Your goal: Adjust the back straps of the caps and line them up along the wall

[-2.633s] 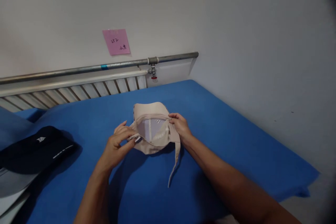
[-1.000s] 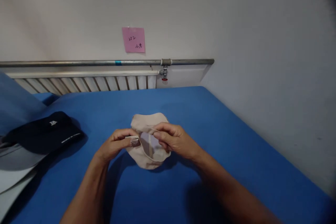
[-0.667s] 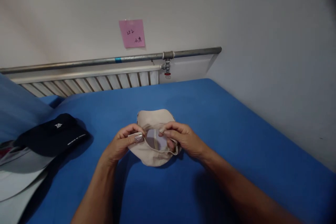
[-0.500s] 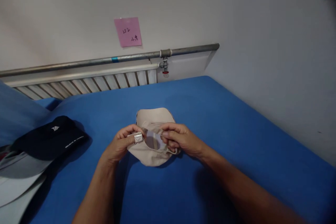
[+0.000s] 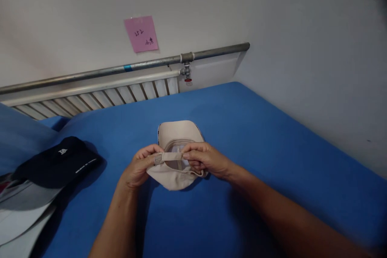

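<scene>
Cap strap (image 5: pixel 172 156) stretches between left fingers (image 5: pixel 147 151) and right fingers (image 5: pixel 195 146).

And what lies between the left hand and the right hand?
In the head view, a strap of the beige cap runs from the buckle at the left hand to the right hand.

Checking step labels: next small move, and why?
Probably feed the flat beige fabric strap through the grey rectangular buckle: left hand holds the buckle, right hand pinches the strap, and the strap's far end meets the buckle. Whether it's threaded is unclear.
</scene>
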{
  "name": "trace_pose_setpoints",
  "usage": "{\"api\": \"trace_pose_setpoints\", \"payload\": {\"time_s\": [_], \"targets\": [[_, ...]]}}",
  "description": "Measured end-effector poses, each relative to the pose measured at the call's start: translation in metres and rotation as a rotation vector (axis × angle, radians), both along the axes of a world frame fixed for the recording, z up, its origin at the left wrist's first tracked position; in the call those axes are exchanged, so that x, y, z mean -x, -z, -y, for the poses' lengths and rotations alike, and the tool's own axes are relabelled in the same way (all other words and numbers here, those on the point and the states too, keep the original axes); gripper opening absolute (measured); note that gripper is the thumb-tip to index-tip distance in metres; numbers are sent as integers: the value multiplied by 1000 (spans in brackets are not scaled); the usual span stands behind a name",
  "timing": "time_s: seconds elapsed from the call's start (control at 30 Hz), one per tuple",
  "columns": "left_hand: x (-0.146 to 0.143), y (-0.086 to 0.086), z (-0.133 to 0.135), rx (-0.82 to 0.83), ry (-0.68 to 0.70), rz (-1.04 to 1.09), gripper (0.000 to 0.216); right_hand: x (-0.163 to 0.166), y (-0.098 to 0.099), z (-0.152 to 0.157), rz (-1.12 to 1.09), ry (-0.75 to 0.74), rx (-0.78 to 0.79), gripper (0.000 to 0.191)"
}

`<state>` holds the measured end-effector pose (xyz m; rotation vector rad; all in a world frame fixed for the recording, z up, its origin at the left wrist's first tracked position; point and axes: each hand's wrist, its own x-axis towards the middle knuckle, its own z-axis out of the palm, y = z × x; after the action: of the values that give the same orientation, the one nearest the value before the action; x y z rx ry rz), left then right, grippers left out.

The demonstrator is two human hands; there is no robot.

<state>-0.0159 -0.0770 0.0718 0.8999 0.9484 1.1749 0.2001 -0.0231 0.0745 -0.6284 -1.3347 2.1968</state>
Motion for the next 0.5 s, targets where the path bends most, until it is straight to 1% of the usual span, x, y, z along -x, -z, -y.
{"api": "trace_pose_setpoints", "payload": {"time_s": [0.5], "targets": [[0,3,-1,7,-10,41,27,0,2,-1,25,-19,7,12]]}}
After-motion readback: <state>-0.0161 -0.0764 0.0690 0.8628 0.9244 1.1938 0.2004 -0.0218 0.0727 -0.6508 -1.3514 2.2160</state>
